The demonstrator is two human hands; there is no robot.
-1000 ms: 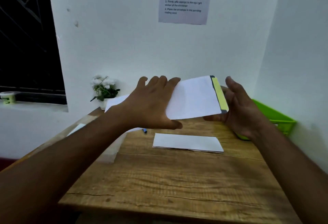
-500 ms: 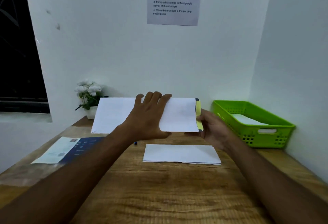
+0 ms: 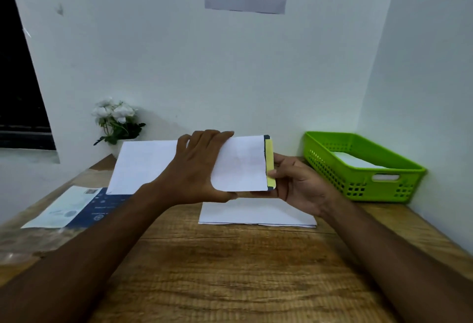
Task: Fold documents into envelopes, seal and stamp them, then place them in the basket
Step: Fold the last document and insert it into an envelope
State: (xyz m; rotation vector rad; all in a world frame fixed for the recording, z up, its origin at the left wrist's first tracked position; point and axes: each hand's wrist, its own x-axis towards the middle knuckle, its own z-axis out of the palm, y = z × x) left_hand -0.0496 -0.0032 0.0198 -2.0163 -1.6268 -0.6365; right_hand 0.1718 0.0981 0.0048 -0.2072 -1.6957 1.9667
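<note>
Head view: envelope held in the air, flap end in the right grip

Both hands hold one white envelope (image 3: 240, 166) above the counter (image 3: 230, 271). The left hand (image 3: 197, 169) clamps its middle, fingers curled over the top edge and thumb under the bottom edge. The right hand (image 3: 297, 184) has a narrow grip on the lower end of the yellow strip (image 3: 269, 161) along the open flap, thumb on the front.

Directly below both grips a stack of folded sheets (image 3: 256, 214) lies flat on the counter. To the right of the right grip, well apart, stands the green basket (image 3: 358, 182) with something white already in it. Left of the left grip and lower lies a blue and white sheet (image 3: 76, 205), possibly the stamps.

I cannot tell whether the envelope is already filled. Since folded sheets lie on the counter, the step in hand is probably either opening the mouth to insert or starting the seal. If it is the seal, the next move calls for the right grip to peel the strip along the flap while the left holds the body taut, then to fold the flap down squarely and press it
</note>
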